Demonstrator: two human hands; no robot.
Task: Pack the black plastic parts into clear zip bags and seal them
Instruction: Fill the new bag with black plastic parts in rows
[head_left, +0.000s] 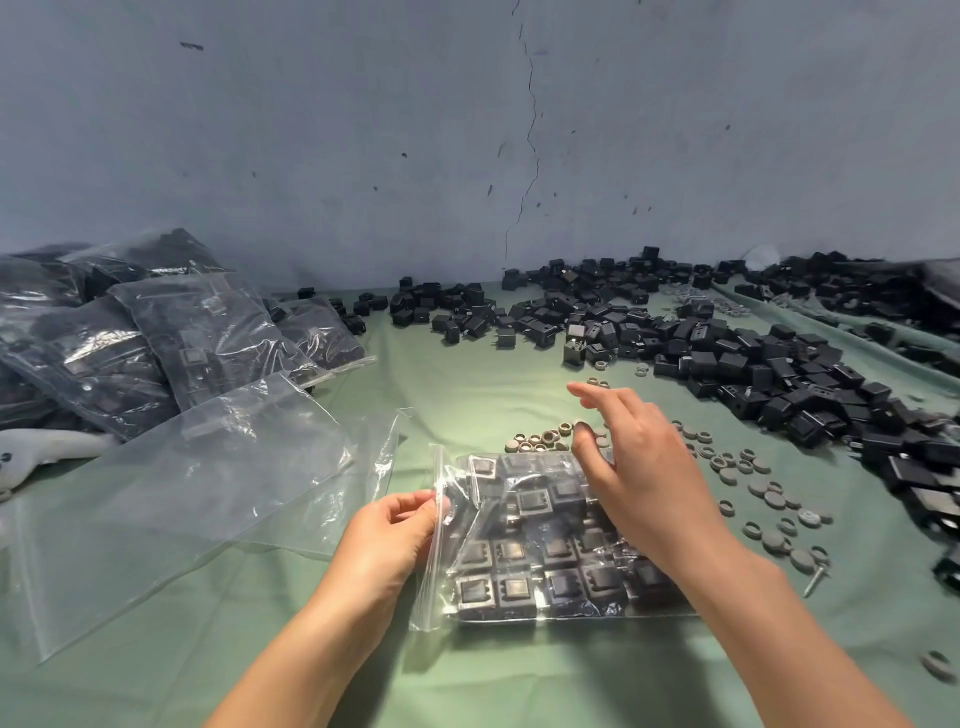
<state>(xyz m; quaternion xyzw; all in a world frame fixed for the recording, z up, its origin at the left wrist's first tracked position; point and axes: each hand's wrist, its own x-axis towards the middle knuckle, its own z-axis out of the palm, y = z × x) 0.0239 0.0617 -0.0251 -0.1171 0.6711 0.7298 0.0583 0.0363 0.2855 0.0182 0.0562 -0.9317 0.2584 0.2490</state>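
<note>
Covering the view, a green cloth-topped counter (467, 374) carries loose black box-shaped plastic parts (727, 353), heaped along its far and right edges within reach. Filled clear zip bags (130, 338) pile at the left edge, out of the way, with flat empty clear bags (182, 493) beside them. Near the front edge lies a clear zip bag of black parts (545, 561). The left hand (384, 540) pinches its zip strip, likely steadying the mouth for sealing. The right hand (639, 467) hovers above, fingers spread, holding nothing. Small grey round caps (769, 493) scatter beside it.
</note>
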